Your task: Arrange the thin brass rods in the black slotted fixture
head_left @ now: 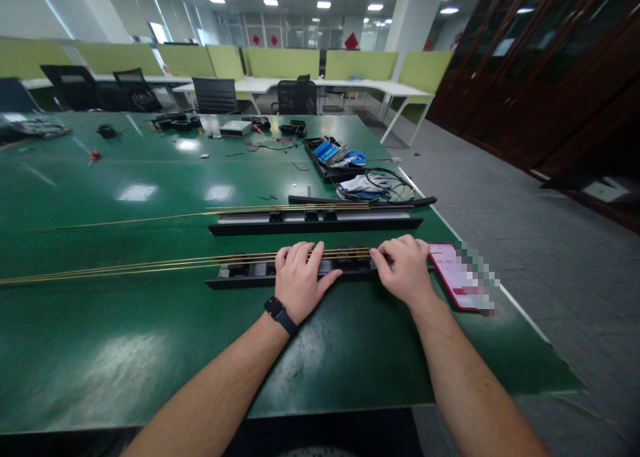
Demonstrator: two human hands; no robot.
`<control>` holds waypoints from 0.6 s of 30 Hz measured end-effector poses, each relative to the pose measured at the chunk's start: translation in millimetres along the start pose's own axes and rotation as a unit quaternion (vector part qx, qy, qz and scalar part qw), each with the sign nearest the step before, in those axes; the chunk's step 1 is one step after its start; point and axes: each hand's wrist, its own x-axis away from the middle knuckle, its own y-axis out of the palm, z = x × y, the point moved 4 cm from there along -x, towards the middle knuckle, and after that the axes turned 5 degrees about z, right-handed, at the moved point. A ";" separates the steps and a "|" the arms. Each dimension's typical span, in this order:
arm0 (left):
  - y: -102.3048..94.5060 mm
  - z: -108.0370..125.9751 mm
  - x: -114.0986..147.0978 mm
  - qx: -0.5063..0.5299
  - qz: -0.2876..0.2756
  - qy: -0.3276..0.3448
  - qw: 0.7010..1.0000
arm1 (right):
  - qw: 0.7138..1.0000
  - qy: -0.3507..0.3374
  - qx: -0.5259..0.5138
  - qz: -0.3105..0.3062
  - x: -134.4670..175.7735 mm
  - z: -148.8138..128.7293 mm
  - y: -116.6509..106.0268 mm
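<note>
Just in front of me on the table lies a black rail (245,282) with a silvery channel and black blocks in it. Several thin brass-coloured rods (150,266) run along its top and stretch far out past its left end. My left hand (301,274), with a dark watch on its wrist, lies across the rail's middle over the rods, fingers spread and thumb apart. At the right part of the rail, my right hand (403,267) is closed, thumb and forefinger at the rods' right ends; its fingertips are partly hidden.
Behind lies a second black rail (315,227) with similar rods (280,208) along it. A phone (455,277) is right of my right hand, near the table's edge. Farther back are a black tray (320,164) with blue items, gloves (363,185), cables and a white box (236,128).
</note>
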 end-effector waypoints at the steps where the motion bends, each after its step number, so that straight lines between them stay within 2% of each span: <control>1: 0.0 0.0 -0.1 -0.001 0.000 0.000 1.000 | 1.000 0.002 0.002 0.002 -0.1 0.7 -0.5; 10: -0.3 0.4 -0.2 -0.001 0.003 0.000 1.000 | 0.999 -0.009 -0.030 -0.007 1.6 -4.0 1.0; 18: 0.7 -0.1 0.6 0.003 0.005 0.000 1.000 | 1.000 0.002 0.001 0.006 0.6 2.8 0.2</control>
